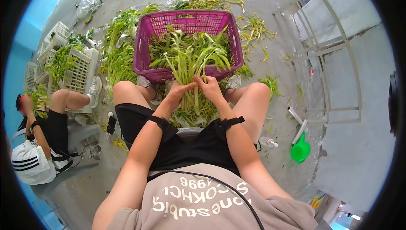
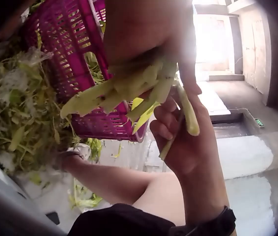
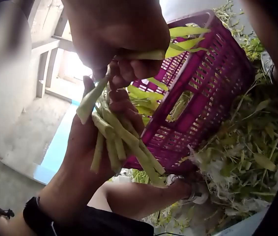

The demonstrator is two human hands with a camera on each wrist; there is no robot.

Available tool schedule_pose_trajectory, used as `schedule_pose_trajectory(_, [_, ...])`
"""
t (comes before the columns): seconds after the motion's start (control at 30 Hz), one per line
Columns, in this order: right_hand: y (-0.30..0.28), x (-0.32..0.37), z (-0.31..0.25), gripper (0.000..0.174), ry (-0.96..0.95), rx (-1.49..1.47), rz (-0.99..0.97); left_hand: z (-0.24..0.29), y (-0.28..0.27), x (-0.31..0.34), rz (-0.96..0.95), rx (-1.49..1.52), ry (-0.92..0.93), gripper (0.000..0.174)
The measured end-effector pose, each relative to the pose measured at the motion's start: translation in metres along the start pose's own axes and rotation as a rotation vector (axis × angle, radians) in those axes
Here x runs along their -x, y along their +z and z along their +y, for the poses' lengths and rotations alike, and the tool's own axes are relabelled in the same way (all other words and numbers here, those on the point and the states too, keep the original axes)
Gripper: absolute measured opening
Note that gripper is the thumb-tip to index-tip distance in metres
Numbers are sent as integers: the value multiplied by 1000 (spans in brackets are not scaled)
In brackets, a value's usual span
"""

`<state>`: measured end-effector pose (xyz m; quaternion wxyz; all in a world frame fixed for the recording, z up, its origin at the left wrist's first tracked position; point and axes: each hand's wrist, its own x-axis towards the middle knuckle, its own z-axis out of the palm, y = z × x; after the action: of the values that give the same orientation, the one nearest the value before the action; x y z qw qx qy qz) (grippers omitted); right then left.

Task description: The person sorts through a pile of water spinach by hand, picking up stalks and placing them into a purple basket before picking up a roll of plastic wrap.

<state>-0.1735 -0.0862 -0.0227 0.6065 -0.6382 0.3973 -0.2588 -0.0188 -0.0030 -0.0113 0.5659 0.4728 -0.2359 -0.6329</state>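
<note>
My left hand grips a bunch of leafy green stalks in front of the purple crate. Pale cut stalk ends stick out below that hand in the right wrist view. Close beside it, my right hand pinches a few stalks between thumb and fingers; one stalk end lies across its palm in the left wrist view. Leaves of the held stalks spread over the crate's near rim. More leafy greens fill the crate.
Trimmings are heaped between my feet, below the crate. Long greens lie on the floor to its left. At left another person sits near white crates. A green scoop-like item, a bottle and a metal frame are at right.
</note>
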Motion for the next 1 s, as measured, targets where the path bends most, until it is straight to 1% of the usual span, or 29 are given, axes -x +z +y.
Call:
schedule_pose_trajectory(0.03, [1, -2, 5, 48, -1, 3, -3, 4, 4, 2, -48, -76, 8, 43])
schedule_pose_trajectory(0.07, [2, -3, 11, 50, 26, -62, -13, 8, 8, 5, -74, -116, -1, 48])
schedule_pose_trajectory(0.1, [4, -2, 4, 53, 53, -126, -24, 5, 7, 4, -72, -113, 0, 48])
schedule_pose_trajectory(0.13, [3, 0, -3, 53, 54, -124, -27, -1, 6, 2, -48, -129, 6, 47])
schedule_pose_trajectory(0.17, [0, 4, -10, 53, 141, -147, -47, -5, 4, 1, -25, -145, 11, 45])
schedule_pose_trajectory(0.2, [-1, 6, -19, 53, 227, -170, -67, -5, 2, 0, -23, -142, 13, 45])
schedule_pose_trajectory(0.27, [1, 5, -16, 54, 229, -194, -42, -4, -6, -2, -82, 0, -101, 42])
schedule_pose_trajectory(0.3, [3, 5, -17, 55, 233, -222, -15, -2, -2, 1, -77, 3, -98, 42])
schedule_pose_trajectory(0.37, [4, 5, -18, 53, 253, -249, 1, -1, 7, 5, -10, 103, 17, 37])
schedule_pose_trajectory(0.4, [4, 5, -19, 51, 272, -279, 23, -2, 8, 5, -8, 104, 18, 37])
schedule_pose_trajectory(0.43, [4, 4, -18, 51, 273, -279, 23, -4, 8, 3, 61, 104, 62, 35])
schedule_pose_trajectory(0.47, [2, 3, -18, 48, 222, -220, 89, -6, 8, 2, 129, 104, 106, 33])
schedule_pose_trajectory(0.5, [1, 1, -19, 46, 171, -161, 156, -3, 7, 3, 129, 103, 104, 33])
schedule_pose_trajectory(0.53, [-5, 1, -20, 46, 173, -163, 158, 3, 3, 4, 154, 137, 83, 31])
schedule_pose_trajectory(0.57, [-14, 3, -21, 46, 188, -325, 171, 7, -1, 5, 180, 172, 61, 28])
schedule_pose_trajectory(0.6, [-19, 3, -24, 46, 200, -486, 183, 5, -7, 1, 161, 210, 78, 24])
schedule_pose_trajectory(0.63, [-19, 1, -26, 46, 200, -487, 185, 1, -11, -1, 160, 209, 77, 24])
schedule_pose_trajectory(0.7, [-18, -3, -30, 52, 245, -621, 317, -1, -14, -3, 124, 298, 35, 22])
schedule_pose_trajectory(0.73, [-18, -4, -25, 61, 146, -593, 261, 0, -12, -1, 160, 236, 34, 19])
schedule_pose_trajectory(0.77, [-21, -3, -22, 61, 145, -594, 263, -1, -9, 0, 159, 235, 34, 19])
schedule_pose_trajectory(0.83, [-24, 2, -27, 63, 298, -543, 101, -2, -5, 1, 183, 164, -11, 23])
schedule_pose_trajectory(0.87, [-22, 6, -28, 60, 289, -579, 90, -7, -10, -3, 123, 141, -22, 24])
schedule_pose_trajectory(0.9, [-19, 6, -31, 60, 288, -580, 91, -3, -6, 0, 122, 139, -22, 24])
schedule_pose_trajectory(0.97, [-16, 7, -34, 47, 248, -559, 103, 1, 4, 4, 150, 120, 71, 25])
schedule_pose_trajectory(1.0, [-16, 6, -33, 47, 247, -559, 104, 3, 5, 5, 149, 120, 71, 25])
